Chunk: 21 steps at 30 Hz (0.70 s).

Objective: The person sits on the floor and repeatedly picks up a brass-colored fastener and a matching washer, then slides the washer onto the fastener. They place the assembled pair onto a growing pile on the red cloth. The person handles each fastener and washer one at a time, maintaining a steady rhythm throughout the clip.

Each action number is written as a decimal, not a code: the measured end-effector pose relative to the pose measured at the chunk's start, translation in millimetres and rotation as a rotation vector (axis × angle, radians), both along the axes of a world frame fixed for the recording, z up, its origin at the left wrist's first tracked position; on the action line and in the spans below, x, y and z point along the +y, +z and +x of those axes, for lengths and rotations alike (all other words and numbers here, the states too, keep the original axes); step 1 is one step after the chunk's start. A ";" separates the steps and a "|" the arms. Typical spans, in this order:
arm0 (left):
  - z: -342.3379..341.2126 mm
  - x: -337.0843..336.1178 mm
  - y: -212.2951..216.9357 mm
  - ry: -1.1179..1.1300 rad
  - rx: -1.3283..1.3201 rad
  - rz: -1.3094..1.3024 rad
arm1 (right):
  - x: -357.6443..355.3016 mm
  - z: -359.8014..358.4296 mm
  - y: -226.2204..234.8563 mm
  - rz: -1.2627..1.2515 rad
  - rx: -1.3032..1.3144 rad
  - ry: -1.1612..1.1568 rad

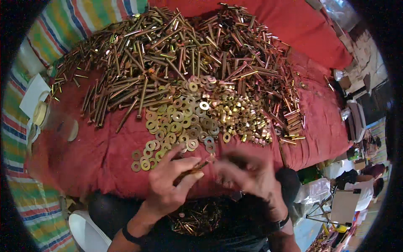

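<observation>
My left hand [170, 182] is closed in a pinch around a brass-coloured bolt [200, 166], its tip pointing right toward my other hand. Motion smears my right hand [252, 174], close beside that tip, and its fingers cannot be read. Just beyond my left hand lies a spread of flat yellowish washers [172, 122]. To the right of them is a heap of small, shiny gold-coloured nuts or sleeves [243, 117]. Behind both rises a large pile of long bolts [163, 46].
Red cloth [315, 122] covers the work surface. More bolts [197, 218] lie low down between my forearms. A tape roll [40, 113] sits at the left edge, near striped sheeting [46, 33]. A white rounded tub [86, 231] stands lower left. Another person [365, 189] is far right.
</observation>
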<state>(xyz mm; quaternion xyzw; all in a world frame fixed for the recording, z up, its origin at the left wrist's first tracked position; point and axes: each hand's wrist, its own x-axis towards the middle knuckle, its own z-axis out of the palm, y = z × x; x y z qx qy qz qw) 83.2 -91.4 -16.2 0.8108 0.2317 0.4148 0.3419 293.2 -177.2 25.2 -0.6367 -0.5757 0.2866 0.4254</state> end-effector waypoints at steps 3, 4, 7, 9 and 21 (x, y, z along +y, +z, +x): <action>-2.3 -5.0 11.2 -0.073 -0.337 -0.888 | 3.4 21.0 2.7 -0.142 -0.250 -0.307; -2.1 -4.2 13.3 -0.110 -0.401 -0.933 | 7.1 25.5 -2.6 -0.120 -0.405 -0.305; -3.3 0.2 18.8 -0.205 -0.472 -1.115 | 15.8 31.1 -26.5 -0.002 -0.670 -0.292; -7.5 4.8 23.7 -0.251 -0.382 -1.253 | 15.7 31.9 -38.1 -0.014 -0.703 -0.316; -6.2 7.1 28.8 -0.104 -0.013 -0.935 | 9.3 7.9 11.5 -0.209 0.477 -0.224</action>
